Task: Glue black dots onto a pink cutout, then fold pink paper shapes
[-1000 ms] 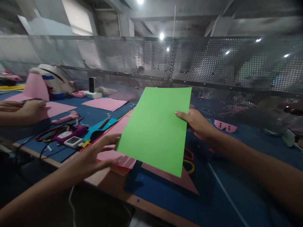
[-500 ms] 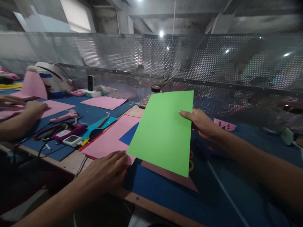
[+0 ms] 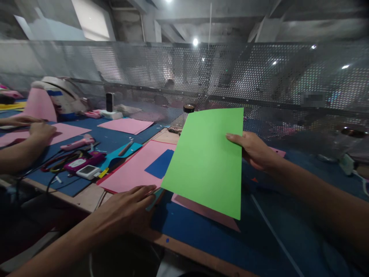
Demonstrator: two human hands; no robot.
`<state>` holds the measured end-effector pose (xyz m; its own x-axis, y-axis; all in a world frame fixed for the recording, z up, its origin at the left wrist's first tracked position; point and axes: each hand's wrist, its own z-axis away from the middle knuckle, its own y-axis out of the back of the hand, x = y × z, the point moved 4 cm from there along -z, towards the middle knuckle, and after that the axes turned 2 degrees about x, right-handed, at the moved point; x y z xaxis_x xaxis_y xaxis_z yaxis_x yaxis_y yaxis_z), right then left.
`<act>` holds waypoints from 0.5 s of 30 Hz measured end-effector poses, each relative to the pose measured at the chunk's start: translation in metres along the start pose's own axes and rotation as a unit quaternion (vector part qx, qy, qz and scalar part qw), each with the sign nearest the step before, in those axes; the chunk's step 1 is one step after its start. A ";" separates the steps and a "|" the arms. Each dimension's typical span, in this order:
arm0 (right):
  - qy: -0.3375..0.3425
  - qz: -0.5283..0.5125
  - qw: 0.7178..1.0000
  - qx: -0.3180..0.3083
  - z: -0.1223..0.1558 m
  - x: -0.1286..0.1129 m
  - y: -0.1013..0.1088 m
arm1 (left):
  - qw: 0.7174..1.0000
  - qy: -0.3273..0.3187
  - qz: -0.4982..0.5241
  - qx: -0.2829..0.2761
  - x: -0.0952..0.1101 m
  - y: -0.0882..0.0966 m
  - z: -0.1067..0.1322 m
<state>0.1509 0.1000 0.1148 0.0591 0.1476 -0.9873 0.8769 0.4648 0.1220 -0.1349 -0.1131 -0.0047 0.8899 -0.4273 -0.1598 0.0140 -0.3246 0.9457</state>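
Note:
My right hand point(image 3: 252, 150) pinches the right edge of a green sheet of paper point(image 3: 209, 161) and holds it tilted above the table. My left hand point(image 3: 127, 209) lies flat, fingers stretched out, on the near corner of a stack of pink sheets point(image 3: 135, 169) at the table's front edge. A small blue rectangle point(image 3: 160, 163) lies on the pink stack, beside the green sheet. Under the green sheet another pink sheet point(image 3: 201, 211) rests on the blue mat point(image 3: 207, 238).
At the left another person's hands point(image 3: 40, 130) rest on pink paper. Between us lie a pink glue gun point(image 3: 77, 143), coloured cables, small devices point(image 3: 86, 171) and a teal strip point(image 3: 122, 152). A perforated metal screen point(image 3: 259, 80) closes off the back. A dark-lidded jar point(image 3: 188, 109) stands behind the green sheet.
My right hand has carried the green sheet to the right, uncovering the pink stack and the blue rectangle. My left hand let go of the sheet and dropped onto the stack's corner.

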 end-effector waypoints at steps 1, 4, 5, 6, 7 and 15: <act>0.001 -0.002 1.000 0.001 0.001 0.000 0.001 | 1.000 -0.001 0.015 -0.019 0.002 0.002 -0.001; -0.005 -0.011 1.000 0.007 0.003 -0.001 0.005 | 0.998 0.022 0.040 -0.033 0.002 0.009 -0.004; -0.009 -0.015 1.000 0.010 0.004 -0.001 0.006 | 0.998 0.029 0.046 -0.028 0.001 0.010 -0.005; -0.012 -0.020 1.000 0.014 0.004 -0.001 0.006 | 0.998 0.032 0.052 -0.022 0.000 0.009 -0.006; -0.015 -0.024 0.999 0.017 0.005 -0.002 0.007 | 0.998 0.032 0.057 -0.018 -0.001 0.009 -0.006; -0.019 -0.022 0.999 0.032 0.008 -0.001 0.013 | 0.996 0.036 0.078 -0.020 -0.006 0.013 -0.009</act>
<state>0.1664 0.0990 0.1162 0.0373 0.0940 -0.9949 0.9074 0.4138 0.0731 -0.1362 -0.1072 0.0106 0.9132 -0.4074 0.0094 -0.1099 -0.2238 0.9684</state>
